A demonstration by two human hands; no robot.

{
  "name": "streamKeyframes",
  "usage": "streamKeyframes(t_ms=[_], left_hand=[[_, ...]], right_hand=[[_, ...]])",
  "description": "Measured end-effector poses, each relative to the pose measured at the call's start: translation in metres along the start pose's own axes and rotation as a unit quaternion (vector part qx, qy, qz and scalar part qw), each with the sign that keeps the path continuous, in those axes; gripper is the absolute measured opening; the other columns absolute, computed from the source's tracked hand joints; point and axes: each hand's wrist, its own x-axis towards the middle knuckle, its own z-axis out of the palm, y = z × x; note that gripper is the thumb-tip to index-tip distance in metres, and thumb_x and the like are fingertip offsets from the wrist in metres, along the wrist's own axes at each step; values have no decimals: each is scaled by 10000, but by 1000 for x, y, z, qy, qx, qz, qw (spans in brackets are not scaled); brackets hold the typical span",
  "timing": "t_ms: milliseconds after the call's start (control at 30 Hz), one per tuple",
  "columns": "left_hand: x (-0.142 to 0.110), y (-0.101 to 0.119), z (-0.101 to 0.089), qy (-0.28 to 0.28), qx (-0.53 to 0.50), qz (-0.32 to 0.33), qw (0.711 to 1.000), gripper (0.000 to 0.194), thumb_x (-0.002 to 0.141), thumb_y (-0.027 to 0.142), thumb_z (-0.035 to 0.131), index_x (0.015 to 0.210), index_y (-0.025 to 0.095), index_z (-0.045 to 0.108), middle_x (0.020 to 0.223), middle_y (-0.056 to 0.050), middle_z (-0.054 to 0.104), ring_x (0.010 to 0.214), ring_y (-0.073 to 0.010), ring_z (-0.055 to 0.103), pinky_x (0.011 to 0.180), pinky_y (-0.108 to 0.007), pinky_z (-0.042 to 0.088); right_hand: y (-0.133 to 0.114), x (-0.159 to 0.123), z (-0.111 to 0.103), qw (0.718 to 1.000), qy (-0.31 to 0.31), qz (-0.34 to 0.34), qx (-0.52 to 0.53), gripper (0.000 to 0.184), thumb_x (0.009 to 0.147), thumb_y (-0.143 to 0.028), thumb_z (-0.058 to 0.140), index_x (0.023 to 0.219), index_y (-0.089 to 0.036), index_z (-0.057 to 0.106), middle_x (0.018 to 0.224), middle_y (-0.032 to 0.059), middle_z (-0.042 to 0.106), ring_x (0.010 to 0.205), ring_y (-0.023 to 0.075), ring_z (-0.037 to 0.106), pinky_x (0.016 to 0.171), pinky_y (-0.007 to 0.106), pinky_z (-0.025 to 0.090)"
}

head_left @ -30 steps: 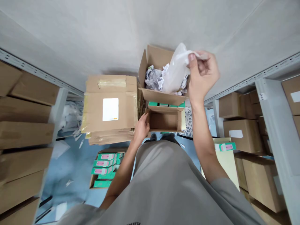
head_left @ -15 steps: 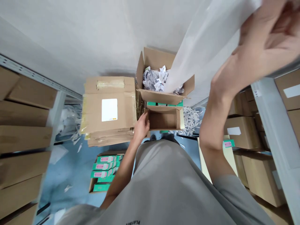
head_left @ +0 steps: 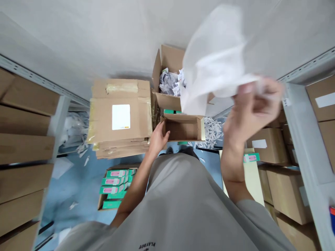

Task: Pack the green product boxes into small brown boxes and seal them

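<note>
My right hand (head_left: 255,104), raised and blurred, pinches a thin, translucent white sheet (head_left: 214,66), possibly plastic. The sheet billows to the left and hides the right part of an open cardboard box (head_left: 169,101) that holds crumpled paper (head_left: 169,83). Nearer to me sits a small open cardboard box (head_left: 183,130) with a bare bottom. At its left wall is my left hand (head_left: 157,137), closed over the edge with the thumb on the inner side. Green boxes (head_left: 169,111) show in the gap between the two cardboard boxes.
To the left lies a stack of flattened cartons (head_left: 120,118) with a white label. A carton of green-and-pink boxes (head_left: 112,190) stands on the blue floor. Racks of brown cartons (head_left: 23,150) flank both sides. Paper shreds (head_left: 211,132) lie beyond the small box at right.
My right hand drew the white sheet up out of the paper-filled box to the far upper right, then came back down and left with it. My left hand stayed at the small box.
</note>
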Motion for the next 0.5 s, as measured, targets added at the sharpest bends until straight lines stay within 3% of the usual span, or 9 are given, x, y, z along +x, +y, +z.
streamKeyframes(t_ms=[67, 133, 233, 300, 433, 500], left_hand=[[0, 1, 2, -4, -1, -3, 1000, 703, 988, 344, 747, 1620, 117, 540, 1657, -241, 601, 1590, -383, 549, 1342, -560, 440], [-1, 2, 3, -6, -4, -7, 1000, 759, 956, 343, 801, 1628, 121, 526, 1669, -242, 586, 1601, -386, 534, 1351, -555, 427], [-2, 1, 3, -14, -15, -3, 1000, 842, 919, 370, 862, 1648, 152, 502, 1694, -229, 560, 1610, -388, 520, 1342, -554, 437], [-3, 0, 3, -24, -20, 3, 1000, 911, 893, 400, 896, 1669, 177, 475, 1717, -219, 535, 1620, -393, 506, 1340, -562, 438], [-2, -3, 5, -35, -8, -3, 999, 1010, 861, 431, 928, 1700, 177, 427, 1751, -235, 487, 1654, -427, 449, 1363, -605, 391], [-2, -3, 5, -38, 2, -5, 999, 1018, 862, 409, 924, 1709, 169, 414, 1762, -241, 469, 1668, -431, 423, 1376, -610, 369]], right_hand=[[21, -34, -2, 996, -60, -29, -57, 124, 1028, -396, 771, 1086, -289, 746, 1015, 9, 740, 970, 227, 788, 843, 411, 682], [50, -68, -11, 977, -179, 24, -109, 170, 1093, -390, 656, 1140, -273, 769, 1075, 39, 763, 998, 224, 780, 866, 387, 675], [96, -110, -29, 918, -336, 71, -199, 231, 1100, -305, 591, 1143, -245, 810, 1161, 89, 787, 1060, 237, 780, 949, 359, 644], [119, -127, -34, 835, -454, 106, -291, 285, 1094, -215, 549, 1175, -214, 821, 1233, 127, 790, 1123, 257, 780, 1020, 357, 606], [142, -142, -19, 632, -638, 170, -404, 310, 1090, -146, 535, 1199, -160, 825, 1281, 187, 808, 1175, 305, 788, 1034, 352, 556], [146, -144, -9, 580, -675, 193, -415, 320, 1097, -160, 544, 1285, -138, 802, 1316, 219, 807, 1230, 329, 773, 1050, 360, 542]])
